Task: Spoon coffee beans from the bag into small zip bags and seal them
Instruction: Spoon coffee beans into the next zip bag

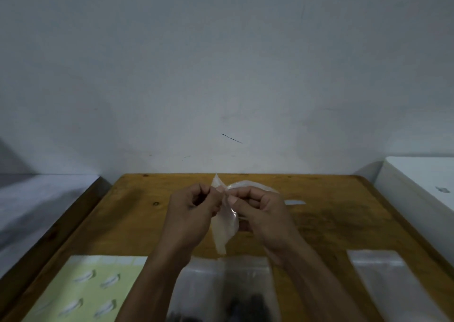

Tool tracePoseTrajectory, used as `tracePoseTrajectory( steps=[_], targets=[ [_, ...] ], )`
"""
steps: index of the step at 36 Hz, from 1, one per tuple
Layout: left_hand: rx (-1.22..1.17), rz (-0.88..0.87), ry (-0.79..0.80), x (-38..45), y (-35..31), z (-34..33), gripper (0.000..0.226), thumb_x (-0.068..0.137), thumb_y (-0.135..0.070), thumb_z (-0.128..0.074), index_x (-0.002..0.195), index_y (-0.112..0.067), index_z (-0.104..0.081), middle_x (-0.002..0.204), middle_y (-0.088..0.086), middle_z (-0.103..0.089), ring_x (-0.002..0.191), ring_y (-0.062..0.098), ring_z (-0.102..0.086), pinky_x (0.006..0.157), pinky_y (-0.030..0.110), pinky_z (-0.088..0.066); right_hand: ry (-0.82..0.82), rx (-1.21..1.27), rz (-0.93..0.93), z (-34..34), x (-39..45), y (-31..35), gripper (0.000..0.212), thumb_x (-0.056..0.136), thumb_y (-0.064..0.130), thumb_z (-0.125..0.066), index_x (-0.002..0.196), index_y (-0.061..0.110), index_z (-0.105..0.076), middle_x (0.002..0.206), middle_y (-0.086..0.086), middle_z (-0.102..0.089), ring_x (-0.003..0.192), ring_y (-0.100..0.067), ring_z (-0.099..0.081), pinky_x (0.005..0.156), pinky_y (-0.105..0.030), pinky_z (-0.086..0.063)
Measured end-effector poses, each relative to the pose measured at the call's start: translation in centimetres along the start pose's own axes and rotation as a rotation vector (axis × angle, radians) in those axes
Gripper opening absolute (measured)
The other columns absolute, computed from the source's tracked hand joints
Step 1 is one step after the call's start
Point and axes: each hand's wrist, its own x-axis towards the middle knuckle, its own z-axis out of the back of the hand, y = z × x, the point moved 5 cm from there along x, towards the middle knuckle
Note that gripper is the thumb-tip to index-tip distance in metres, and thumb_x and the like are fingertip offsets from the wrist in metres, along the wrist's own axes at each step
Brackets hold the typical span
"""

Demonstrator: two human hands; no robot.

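**Small zip bag pinched at its mouth, mid-frame**

A plain grey-white wall (221,63) is filling the upper half of the frame; a wooden table (319,218) is running across the lower half, with pale surfaces lying at the far left and far right edges. At centre frame both hands are holding a small zip bag (224,226) up above the table; the left hand (194,208) is pinching one side of the bag's top edge with fingers curled; the right hand (260,211) is pinching the other side, thumb and forefinger pressing together on the plastic; the bag is hanging down between them, clear and looking empty. At lower centre a larger clear bag (245,287) is lying flat, dark contents showing near the bottom edge, blurred. At lower left a pale green sheet (98,287) with white curved marks is lying on the table; at lower right a stack of clear zip bags (388,275) is resting flat.
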Motion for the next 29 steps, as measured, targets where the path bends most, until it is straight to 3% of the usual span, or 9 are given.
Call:
tracePoseTrajectory(
  steps=[3,7,13,17,20,23,26,29],
  targets=[
    [0.074,-0.033,-0.008,-0.1,-0.1,-0.1,0.028,0.095,-0.024,-0.063,0.068,-0.017,-0.069,0.067,0.007,-0.063,0.068,0.017,-0.058,0.074,0.046,-0.055,-0.078,-0.239,0.115,0.4,-0.1,0.5,0.009,0.093,0.019,-0.068,0.095,0.019,-0.076,0.091,0.005,-0.076,0.088,-0.009,-0.071,0.073,-0.028,-0.06],
    [0.178,-0.079,0.007,-0.4,-0.8,-0.6,0.026,0.097,-0.029,-0.059,0.079,-0.015,-0.07,0.076,0.008,-0.068,0.079,0.028,-0.066,0.077,0.053,-0.057,-0.105,-0.594,0.322,-0.4,-0.7,1.8,0.013,0.095,0.023,-0.065,0.1,0.021,-0.076,0.089,0.012,-0.073,0.084,0.002,-0.067,0.071,-0.012,-0.054],
    [0.392,-0.139,0.009,-1.1,-1.6,-0.8,0.025,0.097,-0.029,-0.055,0.077,-0.017,-0.063,0.07,0.003,-0.064,0.07,0.021,-0.062,0.069,0.05,-0.055,-0.285,-0.726,0.295,0.9,-0.9,2.1,0.01,0.095,0.021,-0.063,0.088,0.02,-0.07,0.077,0.011,-0.068,0.068,-0.001,-0.065,0.058,-0.01,-0.051],
    [0.457,-0.123,0.009,-1.5,-1.9,-0.7,0.022,0.094,-0.028,-0.057,0.076,-0.015,-0.061,0.069,0.004,-0.065,0.071,0.025,-0.064,0.068,0.052,-0.056,-0.372,-0.77,0.291,1.8,-1.1,2.7,0.009,0.095,0.018,-0.063,0.09,0.015,-0.07,0.082,0.006,-0.067,0.067,0.0,-0.057,0.055,-0.001,-0.042],
    [0.508,-0.143,-0.007,-1.7,-2.3,-0.7,0.021,0.091,-0.028,-0.058,0.075,-0.014,-0.062,0.07,0.005,-0.067,0.072,0.024,-0.067,0.067,0.053,-0.057,-0.315,-0.804,0.336,1.3,-1.5,3.0,0.002,0.095,0.021,-0.063,0.095,0.02,-0.065,0.091,0.005,-0.07,0.068,0.001,-0.057,0.056,-0.003,-0.045],
    [0.537,-0.16,-0.003,-1.8,-2.9,-0.9,0.02,0.09,-0.025,-0.059,0.073,-0.015,-0.064,0.069,0.004,-0.068,0.069,0.021,-0.067,0.065,0.05,-0.058,-0.135,-0.73,0.33,0.2,-1.7,2.5,0.02,0.094,0.024,-0.067,0.102,0.033,-0.051,0.1,0.013,-0.067,0.079,0.003,-0.062,0.065,-0.013,-0.056],
    [0.554,-0.149,0.029,-1.8,-3.1,-0.8,0.02,0.086,-0.028,-0.059,0.072,-0.015,-0.065,0.067,0.003,-0.068,0.066,0.021,-0.068,0.064,0.05,-0.058,-0.051,-0.669,0.344,-0.3,-1.4,2.3,0.029,0.091,0.018,-0.07,0.093,0.037,-0.048,0.092,0.016,-0.064,0.087,0.001,-0.065,0.073,-0.024,-0.06],
    [0.584,-0.167,0.008,-2.1,-3.5,-0.1,0.019,0.085,-0.024,-0.063,0.069,-0.014,-0.064,0.063,0.004,-0.068,0.063,0.02,-0.068,0.063,0.049,-0.058,-0.108,-0.618,0.378,0.4,-1.0,2.4,0.04,0.089,0.008,-0.071,0.08,0.039,-0.048,0.086,0.012,-0.064,0.082,-0.002,-0.068,0.065,-0.024,-0.059]
  ],
)
